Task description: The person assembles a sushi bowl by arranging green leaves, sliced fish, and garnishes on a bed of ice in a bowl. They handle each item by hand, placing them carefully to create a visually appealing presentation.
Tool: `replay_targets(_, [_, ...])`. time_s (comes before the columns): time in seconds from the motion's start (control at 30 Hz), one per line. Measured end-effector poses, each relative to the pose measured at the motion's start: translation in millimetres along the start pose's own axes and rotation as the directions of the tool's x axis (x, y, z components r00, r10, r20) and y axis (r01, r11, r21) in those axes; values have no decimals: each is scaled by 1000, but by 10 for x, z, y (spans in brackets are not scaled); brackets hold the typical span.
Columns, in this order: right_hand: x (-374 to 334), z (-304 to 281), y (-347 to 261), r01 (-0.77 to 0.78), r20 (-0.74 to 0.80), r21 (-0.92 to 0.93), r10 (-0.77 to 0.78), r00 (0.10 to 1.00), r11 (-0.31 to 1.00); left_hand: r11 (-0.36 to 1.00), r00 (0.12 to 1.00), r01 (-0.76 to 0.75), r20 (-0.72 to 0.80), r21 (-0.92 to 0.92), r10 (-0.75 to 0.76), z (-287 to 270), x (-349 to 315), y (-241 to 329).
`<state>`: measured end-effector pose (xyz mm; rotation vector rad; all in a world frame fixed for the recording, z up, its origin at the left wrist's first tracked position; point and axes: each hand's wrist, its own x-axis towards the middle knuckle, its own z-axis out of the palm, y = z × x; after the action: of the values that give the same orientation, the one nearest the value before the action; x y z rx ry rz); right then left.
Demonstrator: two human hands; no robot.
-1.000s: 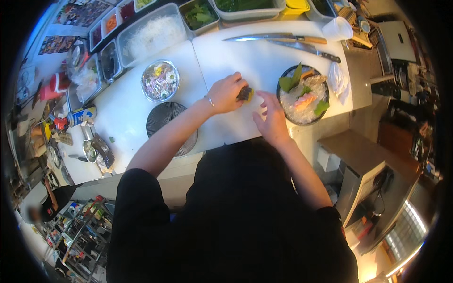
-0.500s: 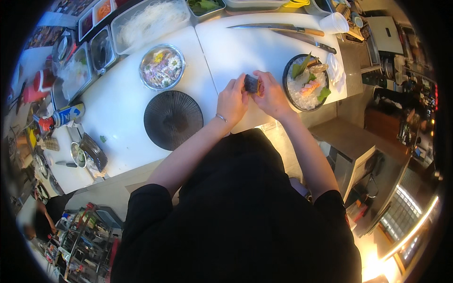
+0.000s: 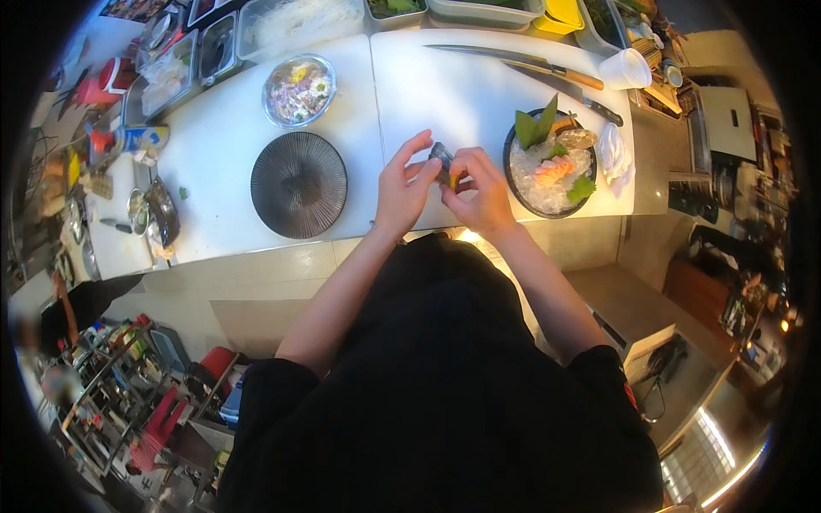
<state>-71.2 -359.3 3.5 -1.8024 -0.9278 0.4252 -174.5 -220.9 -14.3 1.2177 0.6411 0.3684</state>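
In front of me, over the white cutting board [image 3: 376,85], I hold a small dark piece [image 3: 443,162] with a yellow-orange part; its kind is not clear. My right hand [image 3: 481,192] pinches it between bent fingers and thumb. Beside it my left hand [image 3: 402,192] has its fingers stretched apart, the thumb close to or touching the piece. Just right of my hands sits a round dark dish [image 3: 513,175] of crushed ice [image 3: 571,191], bearing pink-orange seafood slices [image 3: 554,172], green leaves [image 3: 536,128] and a shell [image 3: 576,138]. To the left lies a black ribbed plate [image 3: 299,185].
A metal bowl of small flowers [image 3: 299,90] stands beyond the plate. Long knives [image 3: 556,72] lie at the far right, near a white cup [image 3: 625,68] and a crumpled cloth [image 3: 614,154]. Ingredient tubs [image 3: 299,24] line the back. Other people [image 3: 158,427] are at lower left.
My left fingers have spread and drawn off the dark piece, which has tilted in my right hand. The whole view has shifted, bringing more of the lower-left room into sight.
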Motion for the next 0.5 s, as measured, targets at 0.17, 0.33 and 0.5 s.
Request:
replay_targets(0.17, [-304, -583, -302, 93, -138, 103, -79, 987, 990, 998, 999, -46, -10, 37, 47, 669, -314, 399])
replay_targets(0.33, [-726, -1277, -114, 91, -228, 45, -79, 971, 995, 947, 980, -192, 0, 258, 199, 1520, -425, 333])
replay_targets(0.5, [-1115, -1714, 158, 22, -308, 79, 4, 952, 997, 908, 976, -188, 173, 375, 130, 2069, -368, 233])
